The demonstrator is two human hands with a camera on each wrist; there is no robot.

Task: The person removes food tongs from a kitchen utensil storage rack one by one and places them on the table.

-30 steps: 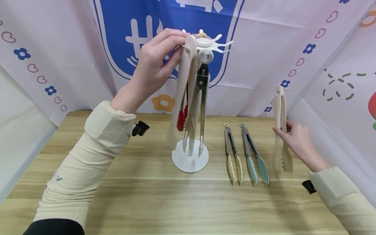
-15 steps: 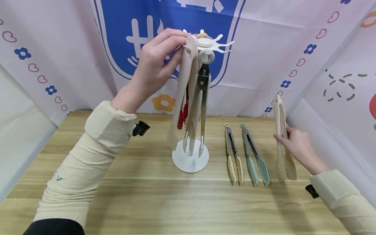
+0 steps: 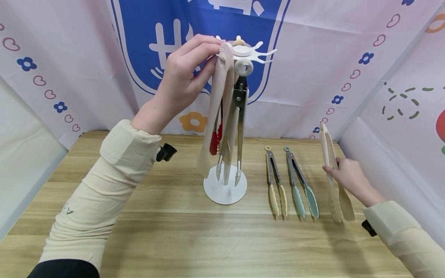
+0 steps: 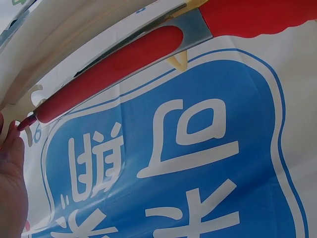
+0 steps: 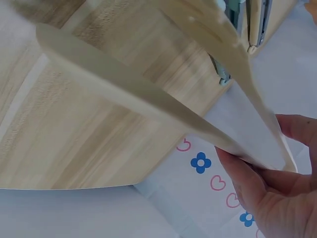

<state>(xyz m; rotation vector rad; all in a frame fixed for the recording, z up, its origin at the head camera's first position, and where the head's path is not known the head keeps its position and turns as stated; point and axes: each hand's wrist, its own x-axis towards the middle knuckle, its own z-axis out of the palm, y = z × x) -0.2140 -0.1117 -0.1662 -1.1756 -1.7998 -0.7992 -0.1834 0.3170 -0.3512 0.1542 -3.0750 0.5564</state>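
Note:
My left hand (image 3: 189,67) is raised at the top of a white rotating stand (image 3: 222,195), pinching the upper end of cream plastic tongs (image 3: 216,92) that hang there. Behind these, red-handled tongs (image 4: 119,64) fill the upper left wrist view. Steel tongs with white tips (image 3: 240,100) hang by a ring from the stand's front. At the right, my right hand (image 3: 351,177) holds a second pair of cream tongs (image 3: 334,202), thumb on one arm and fingers on the other. Their blades point down, spread apart, over the table in the right wrist view.
Tongs with yellow tips (image 3: 273,181) and tongs with teal tips (image 3: 301,183) lie side by side on the wooden table (image 3: 180,239), between the stand and my right hand. A printed cloth (image 3: 306,69) hangs behind the table's back edge.
My right hand has lowered the cream tongs toward the table, and their top has tilted to the left. My left hand stays at the stand.

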